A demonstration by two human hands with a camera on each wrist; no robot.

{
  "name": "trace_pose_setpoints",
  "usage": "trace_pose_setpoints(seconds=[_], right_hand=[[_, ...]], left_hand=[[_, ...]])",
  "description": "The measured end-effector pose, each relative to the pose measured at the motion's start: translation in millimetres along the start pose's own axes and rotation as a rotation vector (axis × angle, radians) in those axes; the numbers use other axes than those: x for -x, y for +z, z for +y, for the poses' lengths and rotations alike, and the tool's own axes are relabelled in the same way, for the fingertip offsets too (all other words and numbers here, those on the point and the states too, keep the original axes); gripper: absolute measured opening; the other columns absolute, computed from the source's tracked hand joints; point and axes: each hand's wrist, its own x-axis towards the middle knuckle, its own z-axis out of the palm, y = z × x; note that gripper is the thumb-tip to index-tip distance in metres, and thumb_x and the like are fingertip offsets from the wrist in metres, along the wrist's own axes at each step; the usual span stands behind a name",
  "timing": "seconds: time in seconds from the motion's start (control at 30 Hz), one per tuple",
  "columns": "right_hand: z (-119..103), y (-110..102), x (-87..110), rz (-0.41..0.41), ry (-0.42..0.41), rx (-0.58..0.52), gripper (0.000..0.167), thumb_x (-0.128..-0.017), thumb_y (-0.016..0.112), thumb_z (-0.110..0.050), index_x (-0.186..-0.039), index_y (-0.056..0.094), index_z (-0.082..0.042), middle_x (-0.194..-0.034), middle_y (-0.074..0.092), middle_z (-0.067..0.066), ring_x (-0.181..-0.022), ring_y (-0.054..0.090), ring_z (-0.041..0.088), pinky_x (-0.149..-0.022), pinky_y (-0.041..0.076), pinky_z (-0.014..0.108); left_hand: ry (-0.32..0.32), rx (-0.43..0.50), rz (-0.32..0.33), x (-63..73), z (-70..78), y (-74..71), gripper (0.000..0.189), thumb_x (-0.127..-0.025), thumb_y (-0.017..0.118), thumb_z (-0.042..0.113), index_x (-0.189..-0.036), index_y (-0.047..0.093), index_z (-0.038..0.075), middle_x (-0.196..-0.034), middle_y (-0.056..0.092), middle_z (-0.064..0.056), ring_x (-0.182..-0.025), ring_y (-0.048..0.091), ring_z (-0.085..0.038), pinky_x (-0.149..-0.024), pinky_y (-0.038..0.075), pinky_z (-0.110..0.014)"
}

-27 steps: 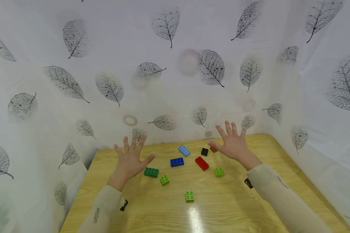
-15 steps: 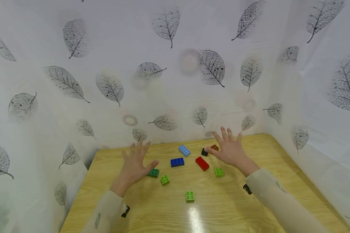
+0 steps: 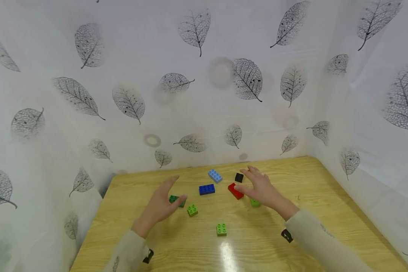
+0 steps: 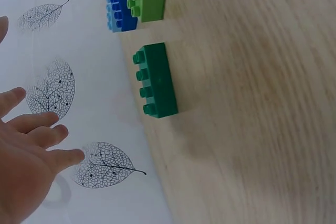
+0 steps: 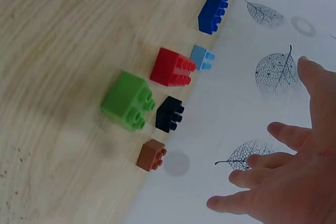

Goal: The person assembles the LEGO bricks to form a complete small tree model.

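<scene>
My left hand (image 3: 159,207) hovers over the left part of the wooden table, fingers extended and thumb apart, holding nothing. Just beyond its thumb lies a dark green brick (image 3: 177,201), partly covered in the head view. On the right, my empty right hand (image 3: 263,189) hangs with fingers slightly bent and spread. A red brick (image 3: 236,192) lies by its thumb, and a lime green brick (image 3: 255,203) is partly hidden below it. A black brick (image 3: 239,177) sits near its fingertips. The brown brick (image 5: 151,155), hidden in the head view, shows in the right wrist view.
Between the hands lie a blue brick (image 3: 206,189) and a light blue brick (image 3: 215,176). Two more lime green bricks, one left (image 3: 192,210) and one nearer (image 3: 221,229), lie on the table (image 3: 190,253). A leaf-patterned white curtain (image 3: 197,105) surrounds the back and sides.
Both hands have come lower towards the table. The right hand has moved left and nearer, over the brown brick; the left has shifted slightly right. The bricks have stayed put.
</scene>
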Motion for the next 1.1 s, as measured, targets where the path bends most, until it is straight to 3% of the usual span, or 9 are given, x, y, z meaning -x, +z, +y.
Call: trace_pose_setpoints(seconds=[0.1,0.13,0.2,0.33,0.37,0.53,0.73,1.0,1.1], right_hand=[[-2.2,5.0,4.7,-0.013,-0.020,-0.054,0.077,-0.102,0.065,-0.052,-0.159,0.043,-0.006,-0.168,0.029,0.029,-0.152,0.032,0.056,-0.117,0.023,0.079],[-2.6,6.8,6.4,-0.019,-0.022,-0.065,0.077,-0.102,0.066,-0.052,-0.159,0.043,-0.006,-0.169,0.030,0.029,-0.151,0.033,0.056,-0.117,0.027,0.077],[-3.8,11.0,9.0,-0.024,-0.031,-0.081,0.076,-0.102,0.066,-0.052,-0.159,0.045,-0.006,-0.168,0.032,0.027,-0.150,0.036,0.054,-0.116,0.033,0.073],[-7.0,19.5,14.0,-0.020,-0.033,-0.112,0.074,-0.100,0.068,-0.052,-0.155,0.049,-0.006,-0.164,0.041,0.024,-0.148,0.043,0.049,-0.115,0.040,0.067],[-7.8,21.7,15.3,-0.016,-0.028,-0.121,0.073,-0.100,0.069,-0.052,-0.155,0.051,-0.007,-0.163,0.044,0.024,-0.147,0.046,0.048,-0.115,0.041,0.066],[-8.4,32.4,22.2,-0.011,-0.024,-0.164,0.071,-0.099,0.072,-0.048,-0.153,0.053,-0.006,-0.155,0.056,0.020,-0.142,0.053,0.044,-0.113,0.045,0.062],[-7.0,42.8,29.1,-0.021,-0.032,-0.203,0.067,-0.100,0.070,-0.047,-0.150,0.057,-0.004,-0.145,0.065,0.020,-0.135,0.060,0.041,-0.109,0.050,0.061],[-4.0,55.8,37.3,-0.070,-0.079,-0.250,0.059,-0.101,0.071,-0.042,-0.144,0.062,-0.002,-0.142,0.068,0.013,-0.126,0.065,0.038,-0.103,0.054,0.059],[-4.4,60.1,40.3,-0.102,-0.088,-0.261,0.059,-0.100,0.072,-0.042,-0.143,0.063,-0.003,-0.141,0.068,0.011,-0.125,0.065,0.037,-0.103,0.054,0.058]], left_hand=[[-0.006,0.036,0.006,4.3,-0.5,5.2,0.078,-0.100,0.071,0.045,-0.162,0.039,0.013,-0.162,0.047,-0.020,-0.146,0.048,-0.046,-0.116,0.041,-0.064],[-0.014,0.049,0.003,5.7,-0.7,6.9,0.077,-0.100,0.071,0.046,-0.163,0.039,0.014,-0.156,0.053,-0.021,-0.135,0.059,-0.046,-0.116,0.042,-0.063],[-0.024,0.072,0.005,8.5,-1.3,10.3,0.077,-0.100,0.071,0.045,-0.162,0.040,0.015,-0.153,0.057,-0.022,-0.128,0.064,-0.046,-0.113,0.045,-0.063],[-0.036,0.129,0.005,12.5,-3.8,17.0,0.074,-0.099,0.073,0.040,-0.161,0.043,0.014,-0.151,0.059,-0.021,-0.114,0.072,-0.043,-0.100,0.057,-0.057],[-0.036,0.149,0.006,13.3,-4.4,18.6,0.072,-0.099,0.074,0.037,-0.160,0.044,0.013,-0.155,0.055,-0.021,-0.125,0.067,-0.043,-0.095,0.060,-0.054],[-0.075,0.240,-0.005,15.6,-5.2,25.2,0.066,-0.099,0.075,0.030,-0.157,0.048,0.012,-0.149,0.059,-0.026,-0.129,0.065,-0.044,-0.088,0.063,-0.050],[-0.128,0.275,0.013,17.6,-3.8,33.2,0.061,-0.097,0.077,0.031,-0.150,0.056,0.013,-0.127,0.073,-0.025,-0.109,0.074,-0.039,-0.089,0.061,-0.054],[-0.113,0.313,0.012,20.7,-8.8,43.8,0.056,-0.095,0.079,0.021,-0.146,0.060,0.008,-0.120,0.076,-0.020,-0.111,0.073,-0.035,-0.087,0.061,-0.036],[-0.101,0.327,0.000,21.5,-11.0,47.0,0.054,-0.094,0.079,0.020,-0.143,0.061,0.003,-0.120,0.075,-0.021,-0.110,0.071,-0.037,-0.085,0.060,-0.035]])
